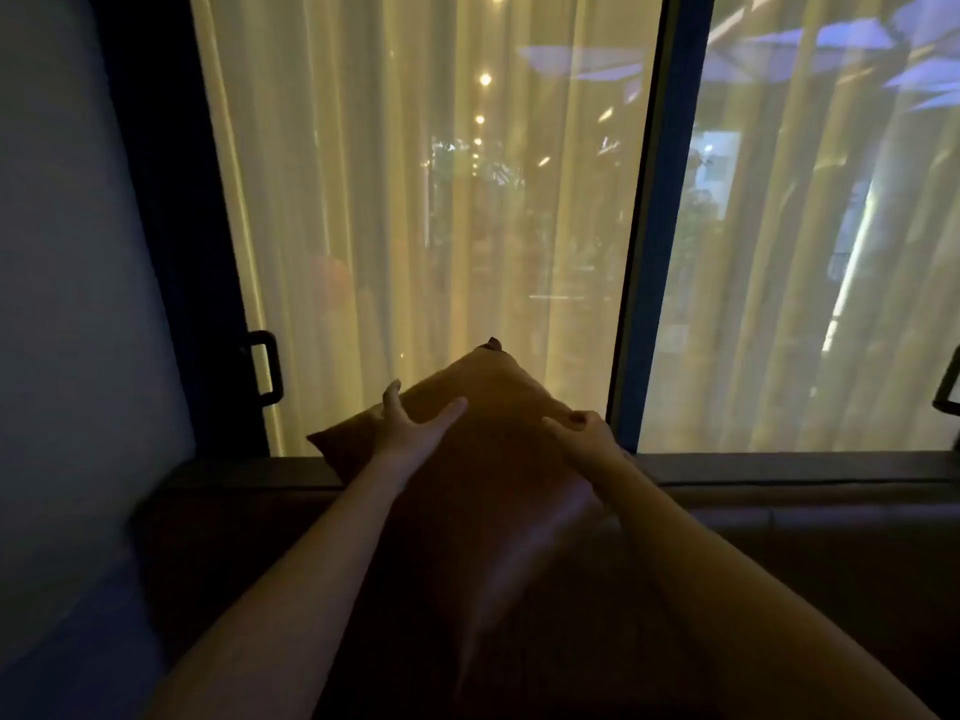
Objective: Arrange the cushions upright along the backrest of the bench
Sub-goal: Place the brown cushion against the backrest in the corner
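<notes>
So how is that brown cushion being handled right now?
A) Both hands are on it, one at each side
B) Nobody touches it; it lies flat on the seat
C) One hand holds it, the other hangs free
A: the left hand holds the upper left edge of the cushion and the right hand grips its right edge, with the cushion raised against the backrest.

A cushion leaned on the bench backrest, with the window behind. The left hand held its upper left edge and the right hand its right edge. A wall stood left.
</notes>
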### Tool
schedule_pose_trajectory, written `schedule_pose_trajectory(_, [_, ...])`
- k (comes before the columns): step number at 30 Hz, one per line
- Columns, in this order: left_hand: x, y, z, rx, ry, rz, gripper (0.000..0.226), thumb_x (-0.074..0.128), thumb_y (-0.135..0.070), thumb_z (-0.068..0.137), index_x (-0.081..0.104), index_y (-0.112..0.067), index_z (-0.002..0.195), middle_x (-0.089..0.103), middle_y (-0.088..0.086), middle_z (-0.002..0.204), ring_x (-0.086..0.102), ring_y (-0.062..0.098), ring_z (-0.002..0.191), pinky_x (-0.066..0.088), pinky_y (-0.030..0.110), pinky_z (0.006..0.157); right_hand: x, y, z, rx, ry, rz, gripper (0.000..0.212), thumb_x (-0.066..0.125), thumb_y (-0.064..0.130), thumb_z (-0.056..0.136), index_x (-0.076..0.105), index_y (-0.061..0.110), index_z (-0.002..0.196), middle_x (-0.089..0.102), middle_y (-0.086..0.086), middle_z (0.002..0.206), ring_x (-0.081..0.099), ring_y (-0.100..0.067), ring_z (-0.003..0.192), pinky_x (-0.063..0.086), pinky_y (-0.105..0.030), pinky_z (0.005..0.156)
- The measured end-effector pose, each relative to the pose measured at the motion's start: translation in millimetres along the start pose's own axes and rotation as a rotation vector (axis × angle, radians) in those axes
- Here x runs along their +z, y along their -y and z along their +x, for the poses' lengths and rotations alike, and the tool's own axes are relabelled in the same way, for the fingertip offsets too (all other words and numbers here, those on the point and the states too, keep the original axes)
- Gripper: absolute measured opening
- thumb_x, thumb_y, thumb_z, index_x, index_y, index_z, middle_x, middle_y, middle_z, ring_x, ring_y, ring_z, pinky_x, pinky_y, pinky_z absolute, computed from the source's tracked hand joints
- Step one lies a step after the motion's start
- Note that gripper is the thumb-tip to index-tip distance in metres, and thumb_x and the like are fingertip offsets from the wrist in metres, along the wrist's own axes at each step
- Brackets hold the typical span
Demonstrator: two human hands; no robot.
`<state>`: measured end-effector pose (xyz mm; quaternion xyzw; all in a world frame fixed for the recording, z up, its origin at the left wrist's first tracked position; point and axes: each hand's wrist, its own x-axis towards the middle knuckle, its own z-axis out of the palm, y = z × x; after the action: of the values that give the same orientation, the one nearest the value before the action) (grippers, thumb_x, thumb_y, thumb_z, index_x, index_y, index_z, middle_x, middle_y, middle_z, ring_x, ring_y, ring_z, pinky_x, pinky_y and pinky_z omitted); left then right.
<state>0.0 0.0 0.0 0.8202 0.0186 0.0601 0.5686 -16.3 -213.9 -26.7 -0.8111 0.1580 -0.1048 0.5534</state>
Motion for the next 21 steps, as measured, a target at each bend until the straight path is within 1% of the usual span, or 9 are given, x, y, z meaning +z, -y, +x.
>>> schedule_pose_trajectory(4, [10, 35, 6, -0.212, -0.009, 0.018, 0.126, 0.077, -0.062, 0.060, -0.006, -0.036, 0.152, -0.008, 0.012, 0.162, 0.002, 0.040, 0.147, 0.021, 0.060, 0.112, 4, -27, 8, 0.056, -0.046, -0.142, 0.093, 0.069, 0.058, 0.073, 0.032, 0.015, 0.146, 0.039, -0.016, 0.148, 0.036, -0.037, 0.137, 0.031, -0.056, 0.113])
schedule_pose_trajectory(6, [15, 50, 9, -0.295, -0.033, -0.024, 0.132, 0.081, -0.057, 0.057, -0.010, -0.036, 0.151, -0.009, 0.012, 0.162, 0.001, 0.040, 0.147, 0.020, 0.060, 0.112, 6, -37, 11, 0.069, -0.036, -0.164, 0.107, 0.070, 0.068, 0.061, 0.030, 0.019, 0.148, 0.032, -0.014, 0.153, 0.028, -0.039, 0.142, 0.024, -0.059, 0.115])
schedule_pose_trajectory(8, [18, 59, 14, -0.346, -0.066, -0.062, 0.138, 0.085, -0.052, 0.055, -0.014, -0.037, 0.150, -0.006, 0.013, 0.162, 0.002, 0.040, 0.147, 0.020, 0.059, 0.111, 2, -42, 23, 0.073, -0.039, -0.175, 0.121, 0.065, 0.078, 0.045, 0.030, 0.024, 0.148, 0.032, -0.011, 0.155, 0.028, -0.038, 0.142, 0.025, -0.062, 0.113])
schedule_pose_trajectory(10, [21, 67, 19, -0.384, -0.080, -0.084, 0.144, 0.088, -0.049, 0.051, -0.017, -0.039, 0.149, -0.002, 0.014, 0.162, 0.006, 0.041, 0.147, 0.021, 0.060, 0.111, -2, -50, 40, 0.068, -0.036, -0.248, 0.122, 0.063, 0.082, 0.043, 0.031, 0.026, 0.147, 0.034, -0.010, 0.153, 0.029, -0.037, 0.142, 0.025, -0.062, 0.113])
schedule_pose_trajectory(14, [24, 80, 27, -0.498, -0.081, -0.159, 0.150, 0.091, -0.045, 0.047, -0.023, -0.043, 0.145, 0.006, 0.014, 0.161, 0.013, 0.043, 0.144, 0.022, 0.067, 0.106, -12, -45, 59, 0.065, -0.012, -0.453, 0.115, 0.068, 0.077, 0.056, 0.026, 0.024, 0.150, 0.027, -0.013, 0.154, 0.022, -0.040, 0.143, 0.020, -0.063, 0.114])
schedule_pose_trajectory(16, [25, 86, 30, -0.516, -0.066, -0.213, 0.151, 0.091, -0.045, 0.048, -0.026, -0.043, 0.144, 0.011, 0.012, 0.161, 0.016, 0.043, 0.144, 0.021, 0.070, 0.106, -18, -47, 73, 0.073, 0.042, -0.507, 0.127, 0.067, 0.084, 0.045, 0.021, 0.029, 0.150, 0.024, -0.013, 0.156, 0.019, -0.040, 0.144, 0.019, -0.063, 0.114])
schedule_pose_trajectory(18, [26, 92, 34, -0.518, -0.067, -0.227, 0.150, 0.091, -0.044, 0.048, -0.025, -0.043, 0.144, 0.013, 0.010, 0.160, 0.017, 0.042, 0.143, 0.021, 0.070, 0.107, -21, -51, 91, 0.059, 0.100, -0.544, 0.136, 0.065, 0.091, 0.032, 0.022, 0.035, 0.148, 0.030, -0.010, 0.154, 0.027, -0.038, 0.142, 0.023, -0.063, 0.113])
schedule_pose_trajectory(19, [27, 93, 36, -0.518, -0.071, -0.235, 0.150, 0.091, -0.043, 0.048, -0.024, -0.044, 0.145, 0.013, 0.009, 0.160, 0.018, 0.042, 0.143, 0.021, 0.069, 0.107, -22, -49, 97, 0.051, 0.143, -0.536, 0.136, 0.068, 0.089, 0.031, 0.022, 0.036, 0.148, 0.033, -0.009, 0.152, 0.031, -0.037, 0.140, 0.026, -0.062, 0.112])
schedule_pose_trajectory(21, [27, 94, 36, -0.512, -0.076, -0.253, 0.149, 0.091, -0.043, 0.047, -0.022, -0.044, 0.145, 0.015, 0.009, 0.159, 0.020, 0.041, 0.143, 0.022, 0.068, 0.108, -26, -38, 101, 0.056, 0.243, -0.447, 0.128, 0.077, 0.073, 0.045, 0.018, 0.031, 0.151, 0.032, -0.010, 0.154, 0.034, -0.036, 0.139, 0.031, -0.057, 0.113])
